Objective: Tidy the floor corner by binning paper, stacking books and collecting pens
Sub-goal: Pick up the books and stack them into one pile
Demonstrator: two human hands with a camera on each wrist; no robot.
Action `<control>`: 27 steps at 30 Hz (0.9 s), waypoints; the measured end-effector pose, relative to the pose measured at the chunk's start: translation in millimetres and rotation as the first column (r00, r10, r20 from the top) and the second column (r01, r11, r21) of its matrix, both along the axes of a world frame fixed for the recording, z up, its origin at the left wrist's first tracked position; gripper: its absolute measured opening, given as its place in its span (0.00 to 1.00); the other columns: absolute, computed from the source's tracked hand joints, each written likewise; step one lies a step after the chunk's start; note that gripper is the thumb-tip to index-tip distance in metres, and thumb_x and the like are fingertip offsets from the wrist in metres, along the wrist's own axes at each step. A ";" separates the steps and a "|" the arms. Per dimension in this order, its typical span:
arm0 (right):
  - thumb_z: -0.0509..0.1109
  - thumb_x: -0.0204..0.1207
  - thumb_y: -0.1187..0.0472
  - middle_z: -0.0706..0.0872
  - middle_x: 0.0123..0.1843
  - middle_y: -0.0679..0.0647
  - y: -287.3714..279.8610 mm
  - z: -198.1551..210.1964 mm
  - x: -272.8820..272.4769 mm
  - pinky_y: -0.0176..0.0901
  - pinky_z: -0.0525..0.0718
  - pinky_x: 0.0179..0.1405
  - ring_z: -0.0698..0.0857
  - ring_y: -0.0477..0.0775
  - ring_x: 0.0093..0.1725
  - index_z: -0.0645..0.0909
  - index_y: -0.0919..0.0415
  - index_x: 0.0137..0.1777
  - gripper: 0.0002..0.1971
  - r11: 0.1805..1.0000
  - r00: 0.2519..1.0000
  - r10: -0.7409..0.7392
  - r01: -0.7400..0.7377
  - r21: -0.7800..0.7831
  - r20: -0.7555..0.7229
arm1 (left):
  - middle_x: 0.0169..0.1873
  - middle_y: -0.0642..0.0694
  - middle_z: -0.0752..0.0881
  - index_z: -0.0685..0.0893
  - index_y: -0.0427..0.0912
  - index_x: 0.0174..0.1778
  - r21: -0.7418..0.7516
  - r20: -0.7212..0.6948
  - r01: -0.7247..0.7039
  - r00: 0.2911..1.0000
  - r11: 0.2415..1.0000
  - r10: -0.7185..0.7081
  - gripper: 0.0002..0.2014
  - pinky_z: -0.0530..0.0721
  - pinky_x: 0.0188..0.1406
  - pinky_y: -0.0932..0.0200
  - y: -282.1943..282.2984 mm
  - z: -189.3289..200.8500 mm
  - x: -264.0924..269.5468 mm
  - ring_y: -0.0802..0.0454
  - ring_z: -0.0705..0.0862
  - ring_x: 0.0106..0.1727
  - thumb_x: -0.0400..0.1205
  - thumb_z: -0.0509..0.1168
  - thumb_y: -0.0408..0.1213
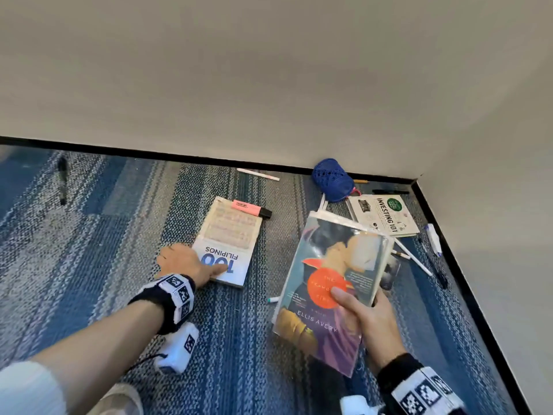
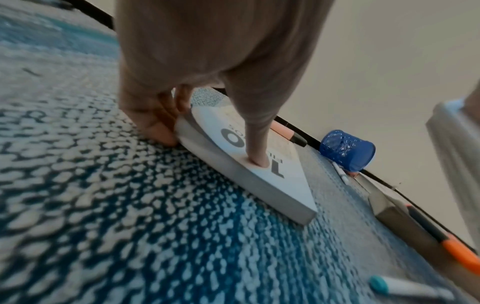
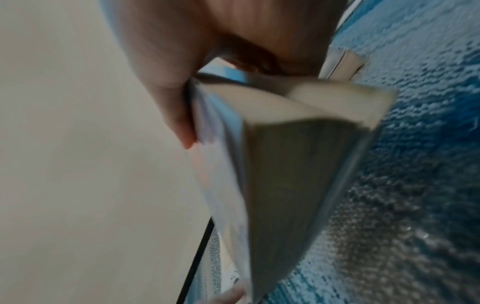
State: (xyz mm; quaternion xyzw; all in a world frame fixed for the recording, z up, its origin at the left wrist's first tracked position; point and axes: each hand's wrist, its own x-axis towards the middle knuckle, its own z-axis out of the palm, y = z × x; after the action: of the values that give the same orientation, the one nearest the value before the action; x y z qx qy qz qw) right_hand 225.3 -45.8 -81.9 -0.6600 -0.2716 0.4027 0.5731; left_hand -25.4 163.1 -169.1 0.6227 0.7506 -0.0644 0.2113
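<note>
Right hand [image 1: 369,319] holds the picture book [image 1: 332,289] up off the carpet, thumb on its shiny cover, fingers behind, likely to carry it to a stack. Left hand [image 1: 182,262] pinches the near left corner of the white book [image 1: 227,244], thumb on top, fingers at its edge. Both books are flat and stiff. Round pens [image 1: 258,174] lie far off by the wall.

You've got open carpet [image 1: 89,235] left of the 100 Filipinos book [image 1: 227,250], easy reach. The corner's cramped: blue cup [image 1: 332,180] on its side against the wall, Investing 101 book [image 1: 384,215] beside it, pens [image 1: 416,260] scattered along the baseboard [image 1: 466,280].
</note>
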 end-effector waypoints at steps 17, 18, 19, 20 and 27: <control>0.91 0.41 0.47 0.93 0.49 0.58 89.7 -41.4 -44.0 0.63 0.87 0.56 0.92 0.63 0.49 0.85 0.59 0.58 0.41 0.951 0.990 0.053 -0.090 -0.295 -0.130 | 0.40 0.50 0.91 0.87 0.48 0.49 0.404 0.756 -0.102 0.597 0.909 -0.269 0.10 0.87 0.35 0.63 64.3 151.4 -81.1 0.59 0.88 0.36 0.74 0.77 0.43; 0.91 0.40 0.45 0.93 0.48 0.56 98.1 -40.9 -48.4 0.62 0.87 0.56 0.92 0.62 0.48 0.85 0.58 0.57 0.41 0.943 0.992 0.080 -0.108 -0.314 -0.099 | 0.41 0.54 0.91 0.88 0.54 0.52 0.457 0.696 -0.042 0.639 0.889 -0.327 0.13 0.88 0.40 0.60 69.0 167.2 -88.8 0.59 0.89 0.39 0.73 0.77 0.49; 0.90 0.41 0.44 0.93 0.48 0.54 107.5 -39.5 -53.6 0.61 0.87 0.56 0.92 0.60 0.48 0.85 0.57 0.57 0.41 0.936 0.990 0.113 -0.135 -0.326 -0.084 | 0.41 0.56 0.91 0.87 0.59 0.53 0.499 0.633 0.028 0.670 0.866 -0.387 0.14 0.88 0.44 0.56 72.5 182.5 -98.0 0.58 0.89 0.41 0.73 0.76 0.54; 0.90 0.42 0.44 0.93 0.48 0.54 114.2 -36.9 -57.7 0.61 0.87 0.56 0.92 0.60 0.48 0.85 0.56 0.57 0.40 0.928 0.987 0.139 -0.157 -0.338 -0.078 | 0.41 0.58 0.91 0.88 0.61 0.54 0.524 0.594 0.085 0.677 0.847 -0.435 0.15 0.88 0.45 0.54 74.5 193.9 -105.8 0.58 0.89 0.42 0.72 0.75 0.55; 0.88 0.49 0.49 0.93 0.50 0.60 140.6 -22.3 -104.2 0.63 0.84 0.63 0.91 0.63 0.52 0.86 0.62 0.57 0.35 0.878 0.947 0.272 -0.317 -0.358 -0.172 | 0.48 0.64 0.90 0.89 0.60 0.58 0.366 0.576 0.414 0.603 0.833 -0.552 0.20 0.85 0.51 0.64 76.2 212.5 -118.4 0.71 0.87 0.47 0.69 0.79 0.50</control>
State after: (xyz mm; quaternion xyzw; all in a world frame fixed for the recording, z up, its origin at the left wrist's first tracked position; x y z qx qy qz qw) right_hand 121.1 94.8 -104.3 -0.6849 -0.2518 0.5680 0.3807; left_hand -143.8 239.3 43.4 0.8014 0.4306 0.1788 0.3747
